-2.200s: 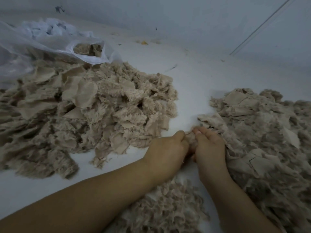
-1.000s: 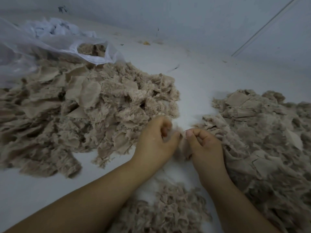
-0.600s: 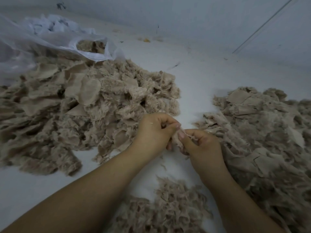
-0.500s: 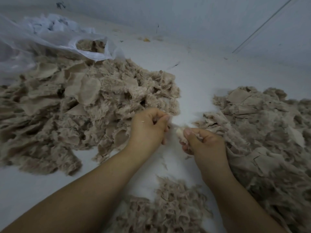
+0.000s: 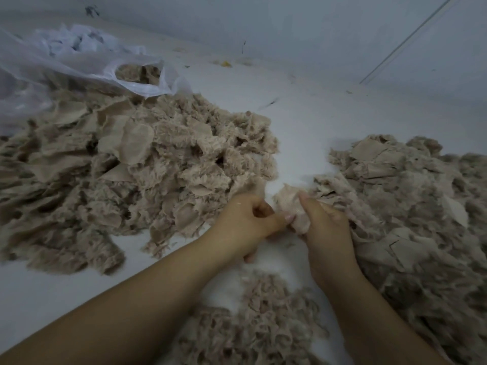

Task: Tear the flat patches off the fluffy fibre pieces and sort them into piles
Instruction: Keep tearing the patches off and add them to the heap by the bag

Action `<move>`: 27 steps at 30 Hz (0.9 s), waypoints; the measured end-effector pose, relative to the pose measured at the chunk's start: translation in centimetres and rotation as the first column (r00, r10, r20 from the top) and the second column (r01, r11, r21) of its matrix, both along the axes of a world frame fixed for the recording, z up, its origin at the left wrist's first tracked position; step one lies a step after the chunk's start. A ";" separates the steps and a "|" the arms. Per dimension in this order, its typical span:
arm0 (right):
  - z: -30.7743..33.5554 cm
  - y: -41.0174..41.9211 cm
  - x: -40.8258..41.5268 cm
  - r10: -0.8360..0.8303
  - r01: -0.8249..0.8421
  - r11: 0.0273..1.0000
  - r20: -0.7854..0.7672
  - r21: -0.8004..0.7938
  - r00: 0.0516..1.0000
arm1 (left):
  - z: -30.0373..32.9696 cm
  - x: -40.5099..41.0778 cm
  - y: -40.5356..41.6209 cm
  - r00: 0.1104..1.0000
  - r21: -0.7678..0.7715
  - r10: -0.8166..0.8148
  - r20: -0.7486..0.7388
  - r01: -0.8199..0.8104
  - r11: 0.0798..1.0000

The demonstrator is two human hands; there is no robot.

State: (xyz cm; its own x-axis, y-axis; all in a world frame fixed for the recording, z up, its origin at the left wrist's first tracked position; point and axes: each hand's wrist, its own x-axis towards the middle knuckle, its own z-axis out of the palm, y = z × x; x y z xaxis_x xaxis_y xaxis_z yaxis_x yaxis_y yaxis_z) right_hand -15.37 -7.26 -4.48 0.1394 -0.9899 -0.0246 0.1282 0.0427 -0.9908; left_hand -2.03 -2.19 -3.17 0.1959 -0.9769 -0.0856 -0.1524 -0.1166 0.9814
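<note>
Between the piles, my right hand grips a small beige fibre piece that sticks up past its thumb. My left hand is curled close beside it, its fingertips pinching the piece's lower edge. A big heap of fluffy pieces with flat patches lies on the left. A second heap of flat and fluffy scraps lies on the right, touching my right wrist. A smaller pile of curly fluff sits near me, between my forearms.
A clear plastic bag holding more beige pieces lies at the back left, its mouth over the left heap. Everything rests on a white surface that meets a pale wall behind. Small bits of debris lie near the wall.
Both hands worked one piece in the gap between the heaps. They pulled slightly apart half a second ago and have now closed together again, the piece showing above my right thumb.
</note>
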 end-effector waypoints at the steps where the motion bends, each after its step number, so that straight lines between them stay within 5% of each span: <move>1: 0.0 0.1 -0.1 0.021 -0.021 1.000 -0.004 -0.003 1.000 | 0.1 -0.1 -0.3 0.999 0.007 -0.003 -0.052 0.003 1.000; 10: 0.0 -0.4 -0.1 0.068 -0.067 0.997 -0.024 0.042 0.997 | -0.5 0.3 -0.9 0.940 0.007 0.075 -0.332 -0.077 0.997; 15: -0.5 -0.2 -0.1 0.056 -0.078 0.988 -0.162 -0.132 0.985 | -0.5 0.6 -0.9 0.928 0.001 0.130 -0.349 -0.138 0.990; 20: -0.4 -0.3 -0.1 -0.061 0.061 0.998 0.002 0.006 0.998 | 0.0 1.9 -1.6 0.903 -0.237 0.429 -0.010 -0.419 0.876; 22: -0.2 -0.5 0.0 -0.112 0.111 0.993 0.036 0.036 0.993 | 0.5 3.5 -1.9 0.819 -0.347 0.486 0.305 -0.380 0.857; 24: -0.2 -0.6 0.0 -0.140 0.138 0.989 0.040 0.049 0.989 | 0.6 4.5 -1.7 0.517 -0.338 0.403 0.755 -0.220 0.915; 26: -0.2 -0.6 0.1 -0.152 0.150 0.987 0.028 0.050 0.988 | 1.1 4.5 -1.3 0.260 -0.295 0.323 0.910 -0.140 0.945; 27: -0.2 -0.6 0.1 -0.156 0.155 0.987 0.018 0.044 0.988 | 1.2 3.9 -1.2 0.201 -0.289 0.302 0.932 -0.094 0.953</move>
State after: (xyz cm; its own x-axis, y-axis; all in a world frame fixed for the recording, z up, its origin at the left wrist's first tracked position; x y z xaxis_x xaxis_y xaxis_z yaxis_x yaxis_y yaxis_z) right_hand -15.29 -7.84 -4.66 -0.0153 -0.9977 -0.0653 0.1572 0.0621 -0.9856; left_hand 1.91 -3.40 -1.94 0.2151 -0.8689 0.4458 -0.9765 -0.1865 0.1078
